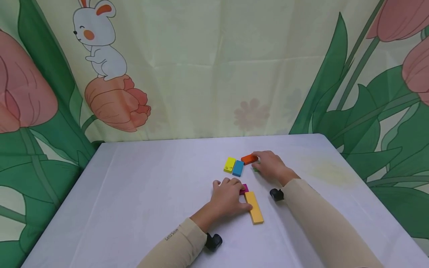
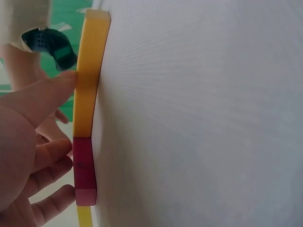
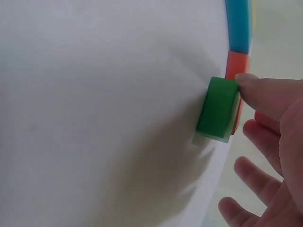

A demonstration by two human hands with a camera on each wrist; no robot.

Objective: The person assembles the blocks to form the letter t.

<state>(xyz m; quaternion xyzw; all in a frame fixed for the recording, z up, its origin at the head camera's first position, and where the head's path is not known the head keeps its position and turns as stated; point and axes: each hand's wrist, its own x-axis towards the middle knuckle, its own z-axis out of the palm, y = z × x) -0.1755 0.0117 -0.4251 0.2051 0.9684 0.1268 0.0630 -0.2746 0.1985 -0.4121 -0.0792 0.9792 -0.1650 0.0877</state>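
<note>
My left hand (image 1: 228, 197) spreads low over the table, its thumb touching the side of a long yellow-orange block (image 1: 254, 208). Its other fingertips reach the magenta block (image 2: 85, 163), which meets that long block end to end. My right hand (image 1: 270, 165) is at a red-orange block (image 1: 248, 159) and a green block (image 3: 218, 108). In the right wrist view the right thumb touches the green block's upper corner, its other fingers spread apart beside the blocks. The green block overlaps the red-orange one there; in the head view the hand mostly hides it.
A bright yellow block (image 1: 229, 164) and a blue block (image 1: 238, 168) lie side by side, left of the red-orange one. Everything is on a white-covered table (image 1: 134, 193). A printed curtain (image 1: 187, 74) hangs behind. Black wrist cameras (image 1: 213, 242) sit under the sleeves.
</note>
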